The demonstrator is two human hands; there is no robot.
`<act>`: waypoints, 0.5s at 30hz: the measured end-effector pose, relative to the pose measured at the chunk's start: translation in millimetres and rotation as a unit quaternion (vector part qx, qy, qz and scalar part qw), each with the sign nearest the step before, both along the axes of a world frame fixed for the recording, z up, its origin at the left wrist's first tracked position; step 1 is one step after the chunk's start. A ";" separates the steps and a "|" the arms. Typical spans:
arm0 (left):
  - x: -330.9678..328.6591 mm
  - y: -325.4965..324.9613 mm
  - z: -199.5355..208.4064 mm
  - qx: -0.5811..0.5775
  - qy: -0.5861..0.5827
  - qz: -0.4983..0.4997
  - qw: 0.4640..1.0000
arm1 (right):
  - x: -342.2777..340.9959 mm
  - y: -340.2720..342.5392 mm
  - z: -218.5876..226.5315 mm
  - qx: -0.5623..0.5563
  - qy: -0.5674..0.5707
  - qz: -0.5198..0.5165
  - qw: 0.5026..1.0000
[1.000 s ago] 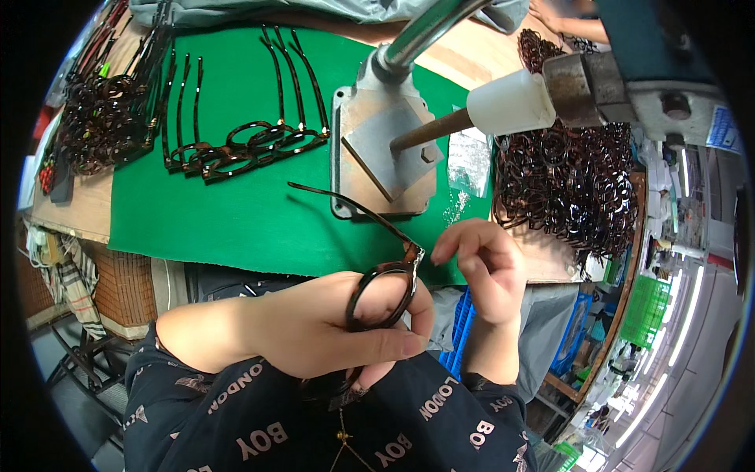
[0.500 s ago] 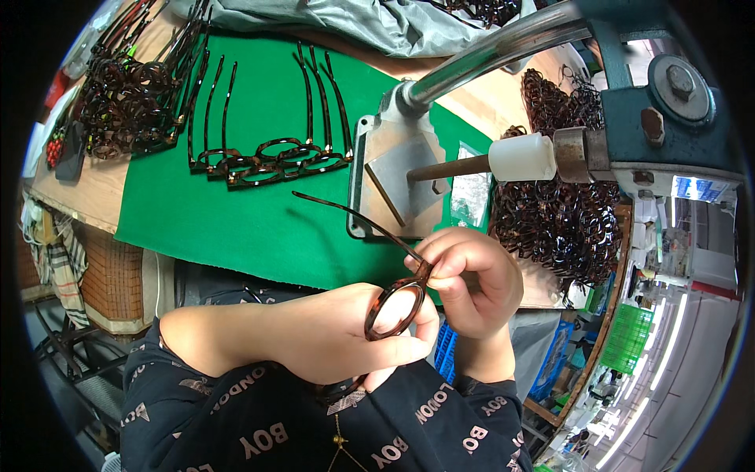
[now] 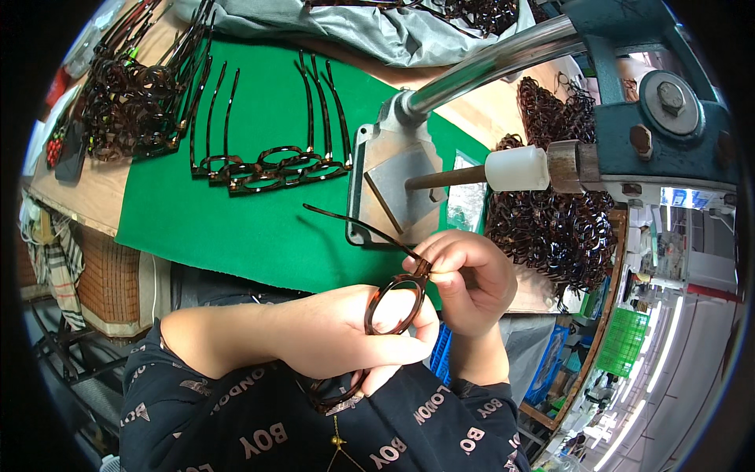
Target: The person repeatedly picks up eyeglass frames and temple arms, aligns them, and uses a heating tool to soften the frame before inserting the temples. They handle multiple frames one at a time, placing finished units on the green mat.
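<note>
My left hand (image 3: 354, 326) is closed round the front of a tortoiseshell eyeglass frame (image 3: 372, 315), its thumb lying across the bridge. One round rim shows above the thumb and part of the other below the hand. My right hand (image 3: 472, 279) pinches the same frame at the hinge corner between thumb and fingers. From that corner a dark temple arm extends up and left over the green mat. The other temple arm is not plain to see. Several similar eyeglass frames (image 3: 275, 169) lie overlapped on the mat, their arms pointing away from me.
A green mat (image 3: 181, 224) covers much of the table. A teal bench press (image 3: 661, 141) with a metal plate (image 3: 405, 185) stands at the right. Piles of frames sit at the far left (image 3: 130, 110) and behind the press (image 3: 550, 228). Grey cloth (image 3: 377, 35) lies along the back.
Both hands keep their grip on the eyeglass frame. The temple arm's tip has shifted slightly right and down, and more of the lower rim shows. The view has moved a little.
</note>
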State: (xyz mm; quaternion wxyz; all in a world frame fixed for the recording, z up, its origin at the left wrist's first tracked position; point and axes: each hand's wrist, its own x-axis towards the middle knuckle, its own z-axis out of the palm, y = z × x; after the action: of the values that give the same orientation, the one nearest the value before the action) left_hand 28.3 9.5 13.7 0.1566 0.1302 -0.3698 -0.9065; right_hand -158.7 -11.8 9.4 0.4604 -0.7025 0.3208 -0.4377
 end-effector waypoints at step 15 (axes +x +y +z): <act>-4.6 1.9 -1.7 0.003 0.012 -0.006 1.000 | -3.9 -6.4 10.3 0.025 0.003 0.039 0.999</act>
State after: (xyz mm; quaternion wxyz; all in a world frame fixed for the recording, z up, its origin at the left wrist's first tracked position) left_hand 23.7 11.4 12.1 0.1548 0.1175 -0.3662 -0.9100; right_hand -162.6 -18.2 19.7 0.4935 -0.7043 0.3052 -0.4090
